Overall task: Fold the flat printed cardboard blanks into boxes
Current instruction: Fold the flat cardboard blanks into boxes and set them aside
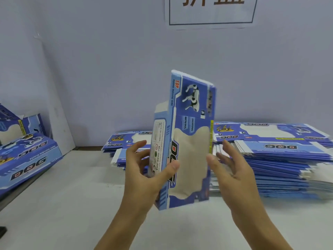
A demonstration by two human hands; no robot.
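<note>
A half-opened blue box blank [187,141] stood upright above the desk [72,204], its end flaps unfolded, the left hand [144,170] in a pinching grip on its side, the right hand [232,170] released just beside it. Behind it lay tall stacks of flat blanks [281,165]; to its left, a few finished boxes [27,157], so most of the job apparently remained.

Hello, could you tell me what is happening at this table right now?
A person is folding printed cardboard blanks into toy dog boxes. The left hand grips one blue blank, held upright above the white table and partly opened into a box shape. The right hand is open beside its right edge, and whether the fingers touch it is unclear. Behind lie stacks of flat blanks, and finished boxes sit at the far left.
</note>
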